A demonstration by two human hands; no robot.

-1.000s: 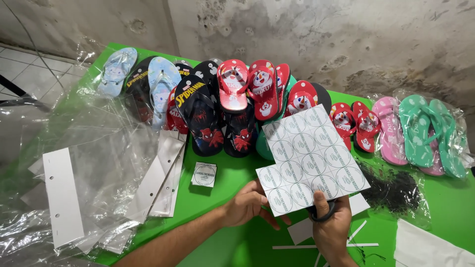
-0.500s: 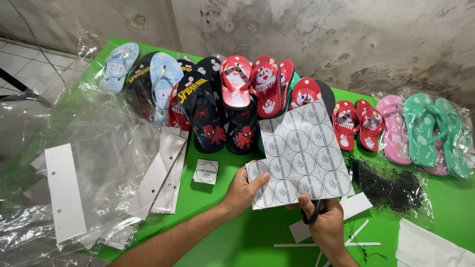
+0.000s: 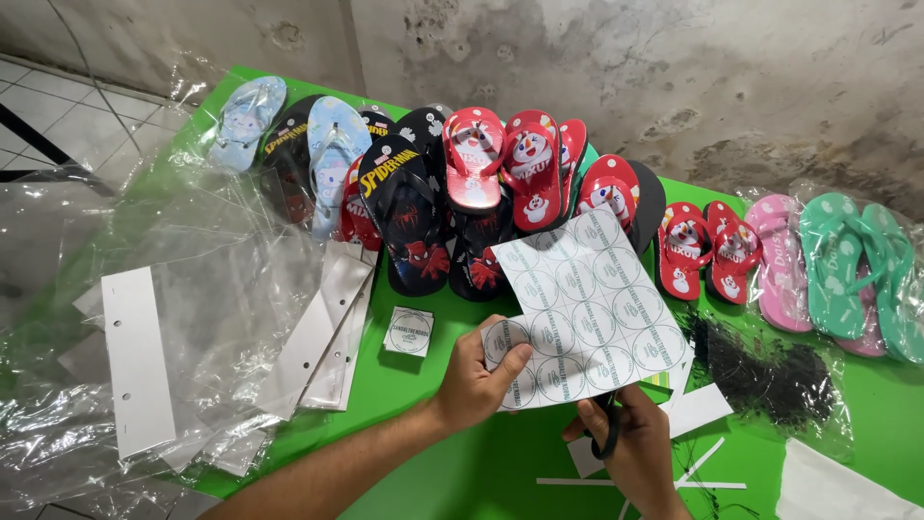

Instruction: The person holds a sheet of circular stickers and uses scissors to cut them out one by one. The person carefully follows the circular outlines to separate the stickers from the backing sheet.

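My left hand (image 3: 474,381) pinches the lower left corner of a white sheet of round stickers (image 3: 587,308), holding it up over the green table (image 3: 452,472). Under the sheet's lower edge, my right hand (image 3: 630,453) grips black-handled scissors (image 3: 606,433); their blades are hidden behind the sheet. A small cut-off square with one round sticker (image 3: 409,331) lies on the table just left of my left hand.
A row of children's flip-flops runs along the back: pale blue (image 3: 327,164), black (image 3: 409,217), red (image 3: 505,164), pink (image 3: 780,255), green (image 3: 857,270). Clear plastic bags (image 3: 144,318) and white card strips (image 3: 135,356) cover the left. Black fasteners in a bag (image 3: 770,371) lie right.
The sticker sheet has shifted slightly left and lower. My left hand has moved up along its lower left corner. My right hand stays under the sheet with the scissors.
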